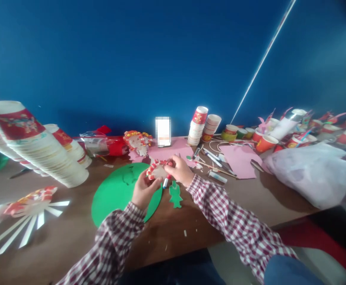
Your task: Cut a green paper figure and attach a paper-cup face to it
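Between both hands I hold a cut-open paper cup (160, 171), its whitish middle ringed by folded red-and-yellow tabs. My left hand (144, 189) grips its left edge with thumb and fingers. My right hand (181, 170) pinches the right side, the thumb over the rim. Under the hands lies a large round green sheet (113, 198) with dark pen lines on it. A marker (165, 183) with a blue end sits just below the cup, and a green fish-shaped cutout (175, 194) lies right of the sheet.
Tall stacks of paper cups (42, 146) lean at the left, above a cup cut into strips (31, 209). Another folded cup piece (137, 142) lies behind the hands. Pens (212, 157), pink paper (239, 161), decorated cups (266, 142) and a white plastic bag (315, 170) are rightward.
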Tool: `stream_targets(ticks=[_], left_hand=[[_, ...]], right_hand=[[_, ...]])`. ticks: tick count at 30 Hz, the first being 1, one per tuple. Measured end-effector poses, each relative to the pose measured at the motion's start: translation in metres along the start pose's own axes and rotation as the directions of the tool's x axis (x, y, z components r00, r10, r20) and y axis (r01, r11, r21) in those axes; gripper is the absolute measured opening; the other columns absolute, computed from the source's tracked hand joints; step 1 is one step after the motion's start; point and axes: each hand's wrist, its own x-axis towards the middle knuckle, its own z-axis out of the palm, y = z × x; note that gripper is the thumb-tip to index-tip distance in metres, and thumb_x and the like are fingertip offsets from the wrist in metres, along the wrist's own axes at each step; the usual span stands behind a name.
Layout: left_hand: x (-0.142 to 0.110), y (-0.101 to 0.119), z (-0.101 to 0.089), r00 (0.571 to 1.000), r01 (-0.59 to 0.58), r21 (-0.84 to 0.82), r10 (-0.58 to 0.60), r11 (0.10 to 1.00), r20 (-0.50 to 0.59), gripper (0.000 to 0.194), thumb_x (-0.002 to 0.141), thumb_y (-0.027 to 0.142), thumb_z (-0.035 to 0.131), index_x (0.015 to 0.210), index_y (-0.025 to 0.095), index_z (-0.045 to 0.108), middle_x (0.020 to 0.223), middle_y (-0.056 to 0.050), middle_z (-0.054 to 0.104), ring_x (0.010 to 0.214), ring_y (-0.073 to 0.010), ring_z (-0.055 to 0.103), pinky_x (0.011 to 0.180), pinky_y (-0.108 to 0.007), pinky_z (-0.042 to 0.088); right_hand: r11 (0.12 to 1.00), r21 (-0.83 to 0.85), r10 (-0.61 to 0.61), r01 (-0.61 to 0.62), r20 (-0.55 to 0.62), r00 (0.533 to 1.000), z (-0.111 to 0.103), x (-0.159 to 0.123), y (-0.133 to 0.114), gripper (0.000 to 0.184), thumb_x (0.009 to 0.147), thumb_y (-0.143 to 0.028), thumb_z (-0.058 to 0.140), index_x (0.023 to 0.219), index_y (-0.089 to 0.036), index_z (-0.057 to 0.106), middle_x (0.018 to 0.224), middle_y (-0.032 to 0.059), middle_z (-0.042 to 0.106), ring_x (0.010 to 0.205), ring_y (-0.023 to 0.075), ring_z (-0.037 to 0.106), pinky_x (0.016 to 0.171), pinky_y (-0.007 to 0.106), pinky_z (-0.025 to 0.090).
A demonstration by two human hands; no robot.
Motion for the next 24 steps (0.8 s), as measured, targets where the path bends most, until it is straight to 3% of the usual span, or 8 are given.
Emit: stream_targets(ticks=[3, 5, 6, 7, 11, 14, 18, 24], left_hand=[[0.0, -0.006, 0.008, 0.99, 0.115, -0.138, -0.125, 0.984, -0.068, 0.05, 0.064, 0.04, 0.07, 0.105, 0.016, 0.054, 0.09, -0.005, 0.064, 0.07, -0.0121, 0.063, 0.055, -0.02, 0.049], [0.001, -0.008, 0.005, 0.979, 0.159, -0.199, -0.18, 0.967, -0.093, 0.048, 0.059, 0.036, 0.074, 0.099, 0.015, 0.057, 0.085, -0.004, 0.064, 0.065, -0.0101, 0.061, 0.05, -0.017, 0.046], [0.002, -0.009, 0.002, 0.975, 0.172, -0.223, -0.199, 0.96, -0.103, 0.047, 0.057, 0.035, 0.075, 0.096, 0.015, 0.058, 0.082, -0.003, 0.064, 0.064, -0.0094, 0.06, 0.048, -0.015, 0.045], [0.002, -0.009, 0.0, 0.97, 0.182, -0.242, -0.214, 0.953, -0.113, 0.046, 0.056, 0.034, 0.076, 0.093, 0.015, 0.058, 0.08, -0.002, 0.064, 0.062, -0.0088, 0.06, 0.046, -0.014, 0.044], [0.004, -0.01, -0.002, 0.961, 0.203, -0.307, -0.249, 0.93, -0.119, 0.043, 0.054, 0.031, 0.079, 0.087, 0.015, 0.058, 0.079, -0.002, 0.064, 0.062, -0.0088, 0.06, 0.046, -0.014, 0.045], [0.004, -0.01, 0.004, 0.96, 0.213, -0.35, -0.261, 0.912, -0.097, 0.042, 0.052, 0.028, 0.081, 0.084, 0.014, 0.058, 0.078, -0.002, 0.065, 0.062, -0.0096, 0.061, 0.049, -0.016, 0.048], [0.007, -0.01, 0.009, 0.964, 0.216, -0.389, -0.26, 0.896, -0.064, 0.04, 0.05, 0.024, 0.082, 0.079, 0.014, 0.056, 0.072, 0.0, 0.065, 0.058, -0.0084, 0.06, 0.053, -0.018, 0.05], [0.025, -0.004, 0.014, 0.975, 0.216, -0.403, -0.218, 0.89, 0.04, 0.028, 0.061, 0.02, 0.078, 0.079, 0.012, 0.058, 0.072, 0.0, 0.064, 0.06, -0.0096, 0.061, 0.054, -0.02, 0.049]], right_hand=[[0.999, -0.026, -0.028, 0.03, 0.059, 0.998, -0.007, -0.018, 0.002, 0.022, 0.077, -0.031, 0.059, 0.093, -0.016, 0.054, 0.084, 0.0015, 0.063, 0.071, 0.0124, 0.06, 0.061, 0.021, 0.047], [0.975, -0.22, 0.001, 0.029, 0.135, 0.991, -0.017, -0.025, 0.007, 0.025, 0.083, -0.032, 0.054, 0.101, -0.015, 0.053, 0.09, 0.0044, 0.064, 0.076, 0.013, 0.062, 0.066, 0.022, 0.047], [0.925, -0.376, 0.02, 0.051, 0.185, 0.983, -0.021, -0.029, 0.009, 0.021, 0.085, -0.032, 0.051, 0.097, -0.016, 0.055, 0.088, 0.0045, 0.065, 0.079, 0.0139, 0.062, 0.071, 0.023, 0.046], [0.902, -0.429, 0.037, 0.053, 0.199, 0.979, -0.025, -0.032, 0.012, 0.016, 0.083, -0.029, 0.054, 0.09, -0.015, 0.058, 0.085, 0.0059, 0.065, 0.081, 0.0163, 0.061, 0.075, 0.026, 0.045], [0.855, -0.517, 0.078, 0.053, 0.228, 0.97, -0.026, -0.042, 0.023, 0.014, 0.075, -0.018, 0.059, 0.088, -0.013, 0.061, 0.091, 0.0119, 0.062, 0.086, 0.0225, 0.06, 0.077, 0.031, 0.042], [0.85, -0.524, 0.103, 0.043, 0.247, 0.964, -0.02, -0.047, 0.028, 0.019, 0.072, -0.018, 0.061, 0.091, -0.015, 0.061, 0.096, 0.0108, 0.059, 0.083, 0.0213, 0.059, 0.073, 0.03, 0.041], [0.878, -0.478, 0.127, -0.007, 0.22, 0.967, -0.015, -0.047, 0.029, 0.015, 0.069, -0.019, 0.063, 0.083, -0.018, 0.06, 0.087, 0.0057, 0.059, 0.078, 0.0193, 0.058, 0.066, 0.027, 0.038], [0.97, -0.239, 0.089, -0.047, 0.165, 0.982, -0.016, -0.036, 0.03, 0.012, 0.067, -0.015, 0.063, 0.075, -0.018, 0.056, 0.065, -0.0008, 0.056, 0.064, 0.0157, 0.055, 0.061, 0.026, 0.039]])
